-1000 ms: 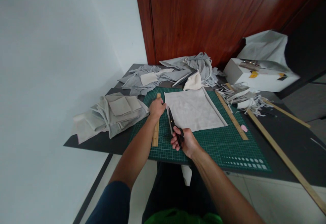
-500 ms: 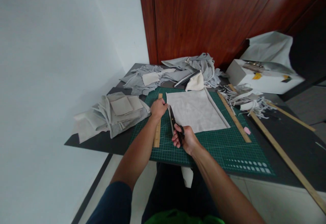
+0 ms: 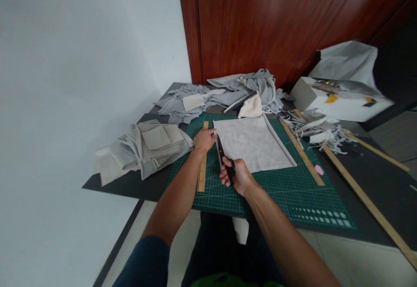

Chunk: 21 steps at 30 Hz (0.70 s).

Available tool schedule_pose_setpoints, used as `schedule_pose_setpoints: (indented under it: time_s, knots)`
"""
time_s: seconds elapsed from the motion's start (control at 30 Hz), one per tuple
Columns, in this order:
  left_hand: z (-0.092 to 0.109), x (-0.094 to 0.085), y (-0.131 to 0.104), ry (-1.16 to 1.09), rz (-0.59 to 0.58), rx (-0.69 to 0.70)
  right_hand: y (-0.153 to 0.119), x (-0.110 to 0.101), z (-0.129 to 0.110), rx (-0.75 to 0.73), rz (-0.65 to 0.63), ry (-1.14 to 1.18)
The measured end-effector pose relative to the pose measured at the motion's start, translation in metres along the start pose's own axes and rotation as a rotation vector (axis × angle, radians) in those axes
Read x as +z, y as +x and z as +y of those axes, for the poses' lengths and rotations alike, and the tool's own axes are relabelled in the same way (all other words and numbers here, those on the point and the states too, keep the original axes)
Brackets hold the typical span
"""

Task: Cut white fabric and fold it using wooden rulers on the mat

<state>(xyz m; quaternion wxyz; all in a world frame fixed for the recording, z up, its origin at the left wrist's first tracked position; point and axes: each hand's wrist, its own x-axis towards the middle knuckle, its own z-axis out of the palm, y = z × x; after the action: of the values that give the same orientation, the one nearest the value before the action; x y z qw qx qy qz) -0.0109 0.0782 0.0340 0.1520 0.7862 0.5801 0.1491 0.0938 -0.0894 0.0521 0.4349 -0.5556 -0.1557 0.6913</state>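
The cloth [image 3: 254,145] lies flat at the centre of the frame, ahead of the right hand [image 3: 237,175] and to the right of the left hand [image 3: 204,140]. The right hand grips the black scissors [image 3: 220,149] by their handles, with the blades pointing up the frame along the cloth's left edge. The left hand is at the cloth's upper left corner, its fingers bent and close to the blade tips; whether they pinch the fabric, I cannot tell.

The cloth is pale, thin and nearly square, slightly wrinkled, with a narrow folded band down its right side. Under it is the green mat [image 3: 260,198], printed with a fine grid and, at lower right, rows of white shapes. The left forearm crosses a flat wooden ruler [image 3: 201,181]; a second ruler [image 3: 301,152] slants right of the cloth.

In the upper right of the frame, the white box [image 3: 345,106] has shiny items at its top, too blurred to name, and yellow patches on its side. Thin, curly fabric strips [image 3: 321,137] lie tangled below it. Left of centre is a stack of folded fabric [image 3: 156,141], and crumpled grey scraps [image 3: 180,102] spread behind the mat.
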Motion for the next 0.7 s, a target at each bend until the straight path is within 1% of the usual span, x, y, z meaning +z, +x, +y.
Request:
schedule_pose_setpoints:
  time_s: [0.07, 0.2, 0.37, 0.6, 0.67, 0.7]
  knots:
    - [0.001, 0.0, 0.0, 0.021, 0.004, -0.002, -0.001, 0.002, -0.002, 0.003, 0.023, -0.008]
    - [0.003, -0.002, -0.002, 0.069, 0.018, -0.014, -0.001, 0.004, -0.001, -0.004, 0.027, -0.008]
    - [0.004, -0.003, -0.002, 0.085, 0.003, -0.013, 0.006, 0.003, -0.004, -0.014, 0.008, 0.004]
    - [0.003, -0.001, -0.001, 0.102, 0.001, -0.016, 0.013, 0.005, -0.003, -0.026, 0.037, -0.006]
    - [0.003, -0.002, -0.001, 0.101, 0.005, -0.008, 0.014, 0.005, -0.002, -0.027, 0.028, 0.001]
    - [0.003, -0.002, -0.001, 0.1, 0.006, -0.004, 0.015, 0.005, -0.003, -0.032, 0.004, 0.007]
